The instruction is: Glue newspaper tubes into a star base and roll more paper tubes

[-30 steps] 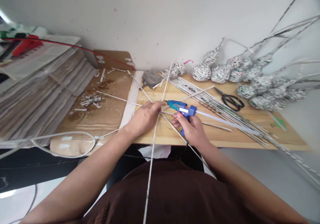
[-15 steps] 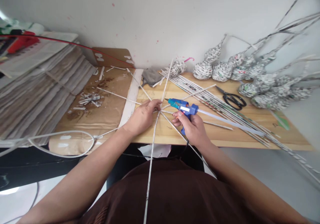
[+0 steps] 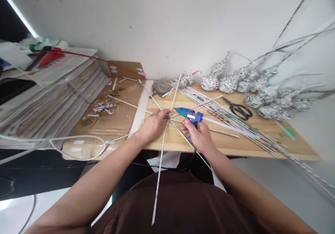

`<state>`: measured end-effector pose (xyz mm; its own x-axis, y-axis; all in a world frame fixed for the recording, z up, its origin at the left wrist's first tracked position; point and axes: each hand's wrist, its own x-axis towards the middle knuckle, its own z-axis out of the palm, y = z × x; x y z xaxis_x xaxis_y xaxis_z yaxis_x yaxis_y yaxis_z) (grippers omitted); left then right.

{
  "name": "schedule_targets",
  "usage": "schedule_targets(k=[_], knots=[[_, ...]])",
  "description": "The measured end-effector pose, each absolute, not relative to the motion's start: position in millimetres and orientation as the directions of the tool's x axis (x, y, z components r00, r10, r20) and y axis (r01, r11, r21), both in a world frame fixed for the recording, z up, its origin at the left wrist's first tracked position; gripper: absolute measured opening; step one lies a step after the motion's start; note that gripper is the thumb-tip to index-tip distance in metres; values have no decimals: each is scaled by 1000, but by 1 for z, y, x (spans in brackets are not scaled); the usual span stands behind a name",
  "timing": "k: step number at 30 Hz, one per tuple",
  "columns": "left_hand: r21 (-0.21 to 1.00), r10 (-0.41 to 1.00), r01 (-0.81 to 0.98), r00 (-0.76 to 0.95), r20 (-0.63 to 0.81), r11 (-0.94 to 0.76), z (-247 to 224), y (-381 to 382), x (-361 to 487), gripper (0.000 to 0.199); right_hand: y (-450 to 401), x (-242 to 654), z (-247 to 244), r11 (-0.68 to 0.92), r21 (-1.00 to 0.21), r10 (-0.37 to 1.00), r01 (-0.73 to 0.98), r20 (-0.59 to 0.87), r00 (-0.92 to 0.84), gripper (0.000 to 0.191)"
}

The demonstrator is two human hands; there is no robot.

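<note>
Several thin rolled-paper sticks (image 3: 163,146) cross in a star shape on the wooden table. My left hand (image 3: 154,124) is closed over the crossing point, its thumb and fingers pinching the sticks there. In my right hand (image 3: 200,134) is a blue glue gun (image 3: 192,117), gripped by its handle. The nozzle points left, close to my left fingertips and just above the crossing. A long clear glue stick (image 3: 227,126) juts from the gun's rear. Whether glue is coming out is too small to see.
A bundle of rolled-paper sticks (image 3: 222,113) lies diagonally to the right, beside black scissors (image 3: 240,111). Woven paper gourd shapes (image 3: 227,84) line the wall. At left are a tall newspaper stack (image 3: 57,98), paper scraps (image 3: 103,107) on cardboard and a looped white cable (image 3: 78,136).
The head view has shifted slightly, so the scene sits a little lower. Both hands keep their grips, and the glue gun stays beside the crossing.
</note>
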<state>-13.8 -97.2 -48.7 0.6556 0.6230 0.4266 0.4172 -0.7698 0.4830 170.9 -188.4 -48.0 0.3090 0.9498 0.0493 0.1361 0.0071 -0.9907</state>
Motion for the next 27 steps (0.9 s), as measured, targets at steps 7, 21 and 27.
schedule_targets(k=[7,21,27], knots=[[483,609,399,666,431,-779,-51,-99,-16,51,-187,170,-47,-7,-987,943,158,46,331,42],[618,625,270,619,476,-738,-53,-96,-19,46,-194,179,-34,-23,-985,966,-169,-66,252,37],[649,691,269,439,575,-711,-48,-97,-21,24,-239,184,7,-190,-862,978,-470,-210,-11,25]])
